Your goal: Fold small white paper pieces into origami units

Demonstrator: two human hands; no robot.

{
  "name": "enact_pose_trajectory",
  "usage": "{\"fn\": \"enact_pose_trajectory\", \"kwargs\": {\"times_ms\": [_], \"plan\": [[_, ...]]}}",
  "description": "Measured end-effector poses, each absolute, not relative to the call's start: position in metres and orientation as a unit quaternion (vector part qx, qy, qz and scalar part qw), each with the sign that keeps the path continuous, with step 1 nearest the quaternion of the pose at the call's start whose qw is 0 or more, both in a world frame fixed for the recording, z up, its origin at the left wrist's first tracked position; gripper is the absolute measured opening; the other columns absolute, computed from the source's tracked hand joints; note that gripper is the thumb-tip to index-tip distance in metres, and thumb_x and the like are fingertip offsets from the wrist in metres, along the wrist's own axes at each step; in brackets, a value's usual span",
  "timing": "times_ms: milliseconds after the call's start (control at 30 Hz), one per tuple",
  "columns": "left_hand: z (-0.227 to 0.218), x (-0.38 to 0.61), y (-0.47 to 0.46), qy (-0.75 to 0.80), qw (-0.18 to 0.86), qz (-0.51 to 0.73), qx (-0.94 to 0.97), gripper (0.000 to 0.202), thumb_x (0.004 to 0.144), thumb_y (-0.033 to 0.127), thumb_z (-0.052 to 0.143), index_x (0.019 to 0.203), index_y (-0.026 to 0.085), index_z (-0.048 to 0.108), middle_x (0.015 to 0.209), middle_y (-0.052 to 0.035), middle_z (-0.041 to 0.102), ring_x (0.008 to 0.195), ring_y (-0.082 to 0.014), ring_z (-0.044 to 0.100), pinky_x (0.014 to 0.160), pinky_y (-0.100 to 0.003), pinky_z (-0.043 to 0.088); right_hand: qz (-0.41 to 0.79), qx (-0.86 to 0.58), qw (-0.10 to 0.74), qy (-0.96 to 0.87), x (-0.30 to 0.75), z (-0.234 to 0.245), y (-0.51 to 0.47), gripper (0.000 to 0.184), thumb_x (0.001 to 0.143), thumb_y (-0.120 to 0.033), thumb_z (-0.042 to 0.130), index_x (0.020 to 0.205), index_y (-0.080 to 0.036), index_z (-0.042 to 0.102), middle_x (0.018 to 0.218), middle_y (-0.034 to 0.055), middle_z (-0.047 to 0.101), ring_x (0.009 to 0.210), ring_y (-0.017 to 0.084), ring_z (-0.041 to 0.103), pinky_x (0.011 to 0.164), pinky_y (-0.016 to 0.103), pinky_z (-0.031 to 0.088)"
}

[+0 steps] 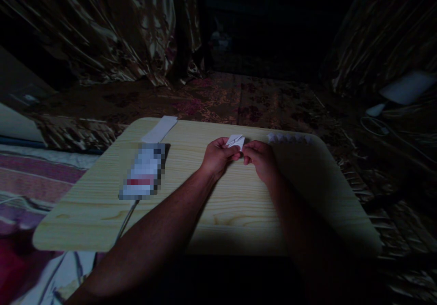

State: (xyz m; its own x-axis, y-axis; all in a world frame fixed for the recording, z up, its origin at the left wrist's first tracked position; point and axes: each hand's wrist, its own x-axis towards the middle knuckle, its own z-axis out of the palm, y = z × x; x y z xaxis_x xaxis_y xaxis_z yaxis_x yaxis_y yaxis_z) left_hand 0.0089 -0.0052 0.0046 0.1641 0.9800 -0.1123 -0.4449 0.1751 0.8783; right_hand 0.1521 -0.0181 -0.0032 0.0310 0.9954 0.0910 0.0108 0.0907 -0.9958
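Observation:
A small white folded paper (236, 141) with crossing creases is above the middle of the wooden table, toward its far side. My left hand (218, 155) grips it from the left, thumb on top and fingers curled beneath. From the right, my right hand (257, 157) is closed, its thumb and fingertips pinched at the paper's lower right corner. The fingertips partly cover that corner. Near the far right edge stands a row of several small folded paper pieces (290, 139). White paper sheets (160, 129) lie at the far left.
A phone-like device (143, 170), its screen pixelated, lies on the left of the wooden table (235, 218) with a cable (126, 221) running to the near edge. Patterned curtains (153, 32) hang behind. A white lamp (406, 88) stands at the right. Striped bedding (51, 177) is at the left.

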Motion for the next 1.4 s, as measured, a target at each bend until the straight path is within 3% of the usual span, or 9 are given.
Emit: {"fn": "enact_pose_trajectory", "kwargs": {"times_ms": [433, 833, 1100, 1400], "plan": [[0.006, 0.011, -0.007, 0.375, 0.659, 0.535, 0.373, 0.04, 0.054, 0.017, 0.083, 0.086, 0.011, 0.06, 0.066, -0.0013, 0.068, 0.048, -0.0079, 0.059, 0.05, -0.019, 0.049, 0.427, -0.511, 0.507, -0.547, 0.152, 0.003, -0.022, 0.012, 0.072, -0.029, 0.058, 0.07, -0.018, 0.063, 0.049, -0.0041, 0.057, 0.045, 0.01, 0.048, 0.05, 0.023, 0.038], [0.002, 0.014, -0.006, 0.376, 0.612, 0.553, 0.423, 0.043, 0.052, 0.018, 0.081, 0.088, 0.014, 0.059, 0.067, 0.0001, 0.067, 0.048, -0.0086, 0.057, 0.05, -0.021, 0.047, 0.387, -0.544, 0.498, -0.553, 0.148, 0.007, -0.024, 0.013, 0.073, -0.03, 0.056, 0.069, -0.019, 0.059, 0.047, -0.0049, 0.053, 0.043, 0.009, 0.045, 0.045, 0.022, 0.031], [-0.001, 0.013, -0.004, 0.37, 0.602, 0.557, 0.436, 0.04, 0.055, 0.015, 0.077, 0.09, 0.014, 0.057, 0.069, -0.0006, 0.067, 0.05, -0.0084, 0.056, 0.049, -0.02, 0.045, 0.391, -0.547, 0.493, -0.552, 0.146, 0.008, -0.023, 0.011, 0.072, -0.029, 0.056, 0.067, -0.019, 0.058, 0.045, -0.0052, 0.052, 0.041, 0.009, 0.042, 0.043, 0.022, 0.029], [0.002, 0.013, -0.006, 0.377, 0.612, 0.555, 0.418, 0.034, 0.06, 0.022, 0.078, 0.086, 0.014, 0.058, 0.067, -0.0008, 0.066, 0.048, -0.0082, 0.057, 0.049, -0.021, 0.046, 0.406, -0.531, 0.486, -0.563, 0.148, 0.009, -0.025, 0.011, 0.073, -0.028, 0.057, 0.067, -0.018, 0.059, 0.046, -0.005, 0.053, 0.042, 0.009, 0.043, 0.045, 0.022, 0.031]]}}
